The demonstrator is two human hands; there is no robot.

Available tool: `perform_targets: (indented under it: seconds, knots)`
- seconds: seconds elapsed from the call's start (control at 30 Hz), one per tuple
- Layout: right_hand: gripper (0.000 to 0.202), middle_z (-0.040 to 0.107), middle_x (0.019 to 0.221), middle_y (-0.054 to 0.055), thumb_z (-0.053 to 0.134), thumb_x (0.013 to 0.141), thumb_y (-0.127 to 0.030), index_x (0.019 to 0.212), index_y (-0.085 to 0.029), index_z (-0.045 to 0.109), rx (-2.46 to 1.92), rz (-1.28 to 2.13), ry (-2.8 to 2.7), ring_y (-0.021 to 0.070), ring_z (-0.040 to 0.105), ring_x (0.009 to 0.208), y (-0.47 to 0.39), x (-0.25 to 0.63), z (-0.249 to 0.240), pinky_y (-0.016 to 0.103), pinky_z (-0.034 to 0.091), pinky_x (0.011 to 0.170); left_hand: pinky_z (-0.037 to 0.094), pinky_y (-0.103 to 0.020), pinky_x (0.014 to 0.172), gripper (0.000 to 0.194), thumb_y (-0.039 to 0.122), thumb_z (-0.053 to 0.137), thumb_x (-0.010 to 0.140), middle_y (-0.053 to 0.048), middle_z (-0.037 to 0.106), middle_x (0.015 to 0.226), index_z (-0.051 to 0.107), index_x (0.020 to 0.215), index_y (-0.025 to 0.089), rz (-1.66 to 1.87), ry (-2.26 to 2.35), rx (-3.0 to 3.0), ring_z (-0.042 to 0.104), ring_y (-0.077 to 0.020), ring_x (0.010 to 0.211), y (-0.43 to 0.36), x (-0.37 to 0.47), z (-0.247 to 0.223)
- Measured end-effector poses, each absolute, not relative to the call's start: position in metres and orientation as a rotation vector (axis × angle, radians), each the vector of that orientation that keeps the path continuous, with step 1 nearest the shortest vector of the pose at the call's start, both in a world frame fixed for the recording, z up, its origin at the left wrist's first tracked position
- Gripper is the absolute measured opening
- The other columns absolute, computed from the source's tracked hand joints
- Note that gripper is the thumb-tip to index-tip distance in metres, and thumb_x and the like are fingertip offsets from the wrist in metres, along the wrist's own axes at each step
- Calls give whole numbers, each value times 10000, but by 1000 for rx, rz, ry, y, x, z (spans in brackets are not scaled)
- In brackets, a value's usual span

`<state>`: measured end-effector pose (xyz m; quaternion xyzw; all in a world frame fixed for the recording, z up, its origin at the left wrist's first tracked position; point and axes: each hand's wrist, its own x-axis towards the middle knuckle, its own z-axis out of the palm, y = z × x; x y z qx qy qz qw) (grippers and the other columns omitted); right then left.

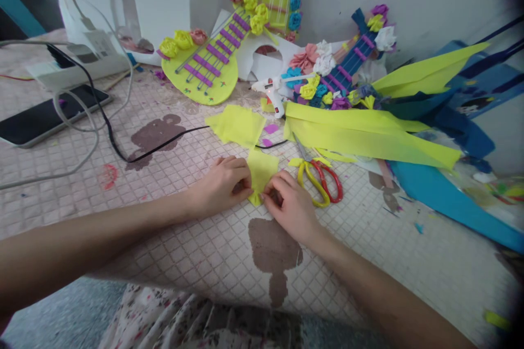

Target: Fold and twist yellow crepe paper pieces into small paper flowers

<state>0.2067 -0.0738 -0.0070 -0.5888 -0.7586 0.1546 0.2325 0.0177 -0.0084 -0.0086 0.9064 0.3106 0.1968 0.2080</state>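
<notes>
Between my two hands is a small yellow crepe paper piece (263,166), its near end gathered into pleats. My left hand (229,182) pinches its left side near the gathered end. On the other side, my right hand (292,204) has thumb and fingertips closed at the right edge of the pleats. Just beyond lies a stack of yellow crepe squares (237,124). Scissors (317,177) with one yellow and one red handle rest to the right of my right hand. A white glue gun (273,92) stands farther back, its black cord passing by the squares.
Long yellow crepe strips (364,131) and a blue sheet (446,196) spread across the right. A yellow paper guitar (204,73) and a blue one (347,71), both with paper flowers, lie at the back. A phone (53,114) and power strip (88,57) sit left among cables.
</notes>
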Motion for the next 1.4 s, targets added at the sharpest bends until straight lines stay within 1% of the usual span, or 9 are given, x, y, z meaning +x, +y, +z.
perform_targets:
  seconds: [0.4,0.57,0.7,0.8,0.93,1.13,1.27,1.4]
  knots:
    - [81,533,858,-1,570,810,-180,764,-200,506,-1623,408,-2102,107,491,632,-74,207,-8,258,375,599,355,-334,802,86,197,570,804,-23,566,824,563,732,150,527,865,2511,526,-167,823,-6,18,-8]
    - [77,545,884,1,565,808,-153,839,-207,520,-1589,412,-2090,111,504,652,-75,207,-8,258,378,604,350,-328,788,61,181,564,806,-16,575,820,557,752,153,542,886,2503,526,-166,823,-10,20,-6]
    - [62,547,896,4,547,827,-150,816,-209,534,-1557,460,-2123,106,519,659,-75,207,-7,251,394,609,344,-337,820,32,151,561,818,-16,591,864,577,791,157,537,869,2452,532,-171,870,-13,20,-5]
    - [66,550,892,6,538,831,-146,805,-207,537,-1554,464,-2124,109,535,677,-75,207,-6,251,401,615,326,-359,853,71,142,553,837,-14,587,884,609,807,171,529,852,2417,532,-178,900,-14,19,-5]
    - [47,556,902,10,537,830,-165,813,-208,544,-1568,426,-2140,117,548,690,-75,206,-6,258,410,621,322,-373,859,92,162,551,850,-20,586,898,636,824,185,505,855,2412,528,-193,924,-14,19,-4]
    - [34,562,931,16,567,823,-195,845,-212,549,-1585,392,-2165,142,573,776,-75,206,-8,269,427,663,327,-376,857,65,162,597,802,-30,589,894,643,844,182,469,864,2441,531,-210,946,-14,20,-1]
    - [58,557,931,9,588,807,-207,847,-211,546,-1591,392,-2162,133,570,755,-77,206,-7,268,424,654,334,-365,840,80,189,627,783,-38,591,916,640,862,183,421,860,2459,529,-215,953,-15,20,4]
    - [115,544,929,6,610,785,-263,868,-210,551,-1602,382,-2172,130,560,721,-78,204,-4,272,414,620,327,-363,848,168,255,694,745,-36,590,954,633,888,190,397,838,2469,526,-215,962,-14,17,5]
